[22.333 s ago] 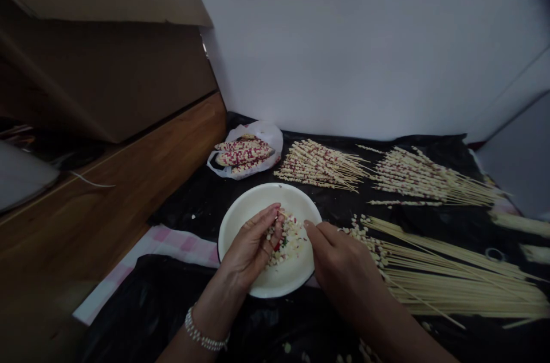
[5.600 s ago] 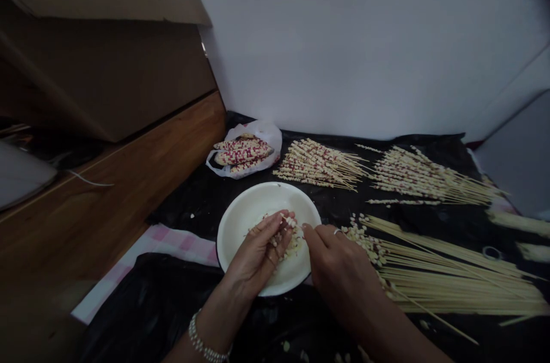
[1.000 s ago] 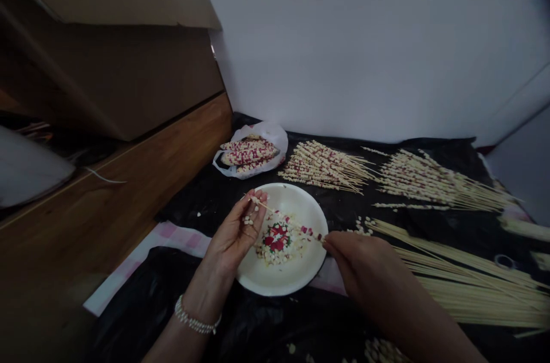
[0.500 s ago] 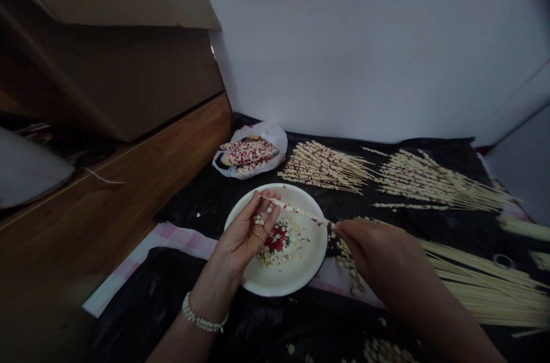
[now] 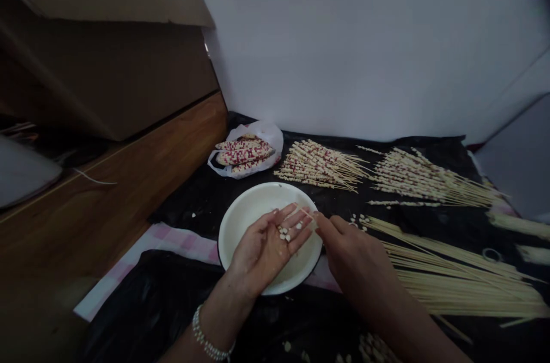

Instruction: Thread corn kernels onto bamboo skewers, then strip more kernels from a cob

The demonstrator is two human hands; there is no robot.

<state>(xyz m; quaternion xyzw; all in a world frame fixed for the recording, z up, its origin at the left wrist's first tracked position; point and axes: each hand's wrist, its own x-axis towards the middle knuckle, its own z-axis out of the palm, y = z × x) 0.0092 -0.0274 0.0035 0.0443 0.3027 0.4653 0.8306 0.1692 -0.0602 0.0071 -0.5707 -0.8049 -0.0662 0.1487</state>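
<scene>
My left hand is palm up above the white bowl, its fingers stretched out. Several pale corn kernels rest loose on the palm and fingers. Close by on the right, my right hand is closed on a thin skewer. Its bare tip reaches over the fingers of my left hand; the rest of the stick is hidden by the right hand. Much of the bowl's inside is covered by my left hand.
Corn cobs lie in a plastic bag behind the bowl. Kernel-covered skewers are piled in a middle heap and a right heap. Bare skewers lie right, beside a tape ring. A cardboard box stands left.
My left hand has moved right and flattened out, and my right hand has come closer to it. The kernel-covered stretch of skewer seen before is out of sight; only a bare tip shows.
</scene>
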